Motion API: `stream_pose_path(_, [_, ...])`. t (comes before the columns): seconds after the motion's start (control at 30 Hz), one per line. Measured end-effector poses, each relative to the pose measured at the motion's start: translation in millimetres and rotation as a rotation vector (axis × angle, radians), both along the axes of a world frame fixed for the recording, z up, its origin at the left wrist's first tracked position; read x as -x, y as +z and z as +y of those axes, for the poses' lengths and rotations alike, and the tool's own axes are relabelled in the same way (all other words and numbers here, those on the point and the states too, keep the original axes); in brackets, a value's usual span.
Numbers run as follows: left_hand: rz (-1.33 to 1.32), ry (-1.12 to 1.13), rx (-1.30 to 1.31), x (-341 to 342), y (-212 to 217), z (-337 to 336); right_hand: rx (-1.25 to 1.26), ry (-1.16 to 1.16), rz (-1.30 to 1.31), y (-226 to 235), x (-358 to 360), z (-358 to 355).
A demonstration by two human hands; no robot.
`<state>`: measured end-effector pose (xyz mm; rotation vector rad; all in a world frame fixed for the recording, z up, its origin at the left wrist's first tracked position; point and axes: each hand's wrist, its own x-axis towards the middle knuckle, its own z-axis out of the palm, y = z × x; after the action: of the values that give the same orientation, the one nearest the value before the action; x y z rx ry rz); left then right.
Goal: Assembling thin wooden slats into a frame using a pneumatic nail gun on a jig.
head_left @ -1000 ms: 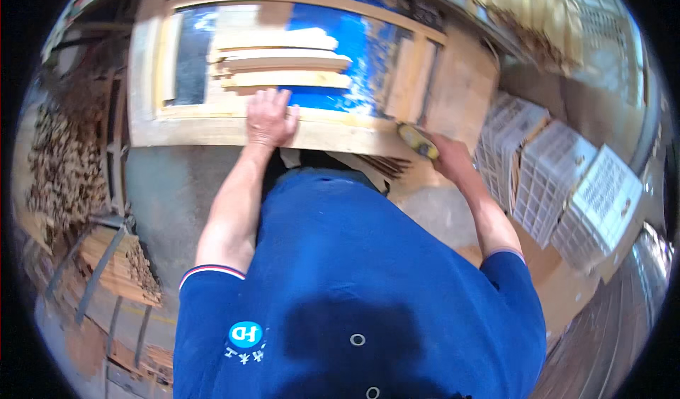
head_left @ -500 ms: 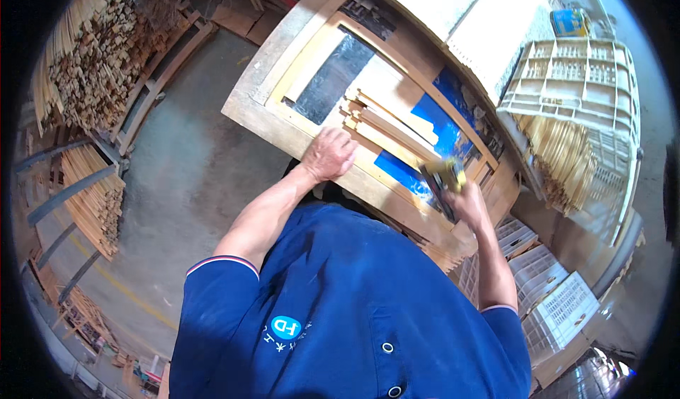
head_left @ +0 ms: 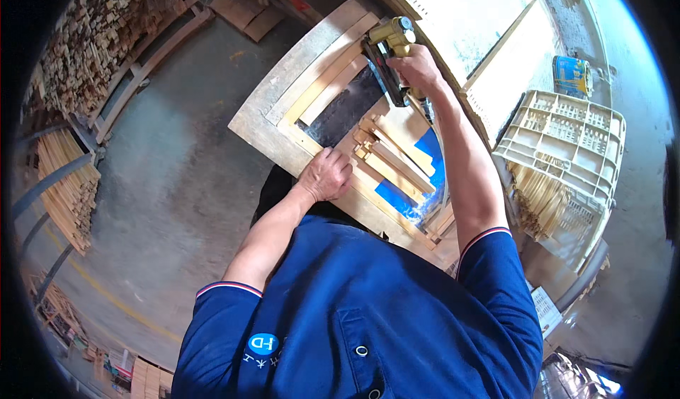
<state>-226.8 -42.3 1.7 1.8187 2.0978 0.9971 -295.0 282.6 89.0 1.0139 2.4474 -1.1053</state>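
My right hand [head_left: 419, 69] is closed round the grip of a yellow-and-black nail gun [head_left: 392, 36], held over the far corner of a pale wooden frame [head_left: 322, 96]. My left hand [head_left: 326, 175] rests on the frame's near side, fingers curled; what they hold, if anything, is hidden. Just beyond the left hand, a loose pile of short wooden strips [head_left: 397, 158] lies inside the frame. The frame lies on a worn wooden workbench [head_left: 258, 108] with dark and blue patches showing on its top.
Behind the bench is a bright white surface [head_left: 489, 16]. A white plastic crate [head_left: 567, 133] stands at the right near a bundle of strips [head_left: 538, 193] and a blue can [head_left: 572, 76]. Stacked wooden strips [head_left: 92, 45] fill the far left; metal rack bars [head_left: 53, 186] curve round another stack.
My right hand has carried the nail gun from the frame's near right end to its far corner. The left hand stays on the near side, its fingers still curled.
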Motion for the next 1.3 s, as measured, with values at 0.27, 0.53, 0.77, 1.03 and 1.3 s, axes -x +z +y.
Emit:
stream_pose_path(0.27, [0.008, -0.014, 0.03, 2, 1, -1, -0.057, 0.002, -0.082, 9, -3, -8])
stream_pose_path(0.53, [0.003, -0.017, 0.043, 2, 0, -7, -0.223, 0.192, -0.005, 29, -13, -48])
stream_pose_path(0.77, [-0.192, -0.024, 0.027, -10, -13, -9, -0.297, 0.926, 0.215, 34, -52, -150])
stream_pose_path(1.03, [-0.133, -0.024, 0.093, -10, -10, -10, -0.293, 0.961, 0.2, 11, -51, -174])
stream_pose_path(1.3, [-0.036, -0.015, 0.044, -7, -11, -9, -0.306, 0.965, 0.059, 11, -41, -176])
